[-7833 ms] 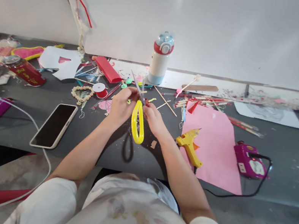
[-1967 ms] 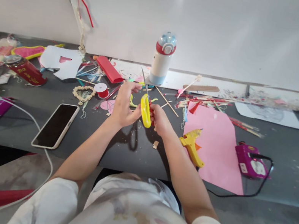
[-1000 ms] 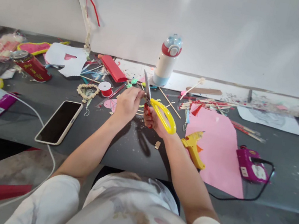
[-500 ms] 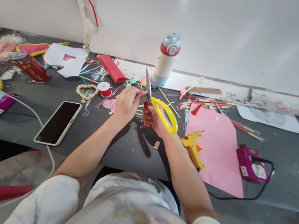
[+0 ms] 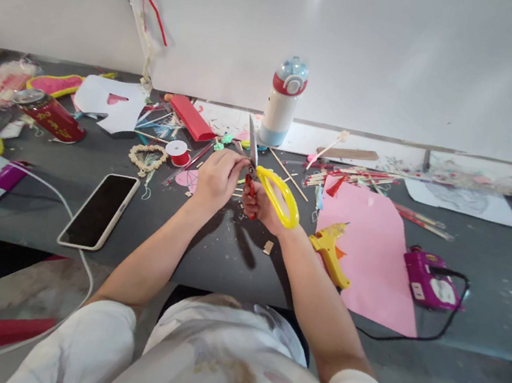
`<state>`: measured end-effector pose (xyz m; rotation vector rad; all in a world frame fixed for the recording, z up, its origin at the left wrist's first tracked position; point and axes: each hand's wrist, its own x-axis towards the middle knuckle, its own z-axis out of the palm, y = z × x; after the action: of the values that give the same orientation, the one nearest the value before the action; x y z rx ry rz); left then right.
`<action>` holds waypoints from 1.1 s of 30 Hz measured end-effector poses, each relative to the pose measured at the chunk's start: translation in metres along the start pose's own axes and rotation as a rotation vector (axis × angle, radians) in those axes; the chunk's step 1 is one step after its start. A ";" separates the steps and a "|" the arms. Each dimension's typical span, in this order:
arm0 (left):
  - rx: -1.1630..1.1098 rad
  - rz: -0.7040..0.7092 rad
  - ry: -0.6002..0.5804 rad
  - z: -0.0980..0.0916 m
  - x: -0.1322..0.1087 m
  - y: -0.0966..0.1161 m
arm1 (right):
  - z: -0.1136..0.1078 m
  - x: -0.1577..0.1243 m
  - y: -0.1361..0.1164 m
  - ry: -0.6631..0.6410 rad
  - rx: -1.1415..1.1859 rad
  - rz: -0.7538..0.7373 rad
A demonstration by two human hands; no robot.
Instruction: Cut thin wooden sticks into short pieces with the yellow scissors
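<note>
My right hand (image 5: 264, 206) is closed round a pair of scissors (image 5: 277, 196) with one yellow and one red handle. Their metal blades point up and away from me, over the table. Close by on the left, my left hand (image 5: 219, 175) has its fingers pinched together beside the blades. Whatever it pinches is too small or too hidden to make out. Behind the left hand lies a pink paper piece (image 5: 186, 178) with lines on it, partly covered. A small tan scrap (image 5: 268, 247) rests below the scissors.
Left: a phone (image 5: 98, 211), a ribbon spool (image 5: 177, 152), a beaded heart (image 5: 147, 159) and a red can (image 5: 54, 116). Right: a yellow glue gun (image 5: 331, 254) on pink paper (image 5: 374, 252), and a purple power strip (image 5: 431, 280). A bottle (image 5: 282, 100) stands behind.
The yellow handle has swung slightly inward toward the red one, so the scissors are a little more closed. Both hands stay in nearly the same place.
</note>
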<state>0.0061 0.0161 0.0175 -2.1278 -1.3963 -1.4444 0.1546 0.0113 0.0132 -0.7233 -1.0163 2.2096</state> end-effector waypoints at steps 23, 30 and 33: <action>0.076 0.042 -0.050 -0.004 0.002 0.000 | -0.010 0.009 0.011 0.056 0.034 -0.037; 0.063 0.017 -0.085 -0.004 0.003 0.002 | -0.008 0.012 0.007 0.054 0.038 -0.024; 0.069 0.012 -0.101 -0.005 0.002 0.001 | -0.008 0.011 0.007 -0.022 0.069 0.016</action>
<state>0.0041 0.0140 0.0217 -2.1899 -1.4432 -1.2815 0.1512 0.0194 0.0009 -0.6795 -0.9434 2.2594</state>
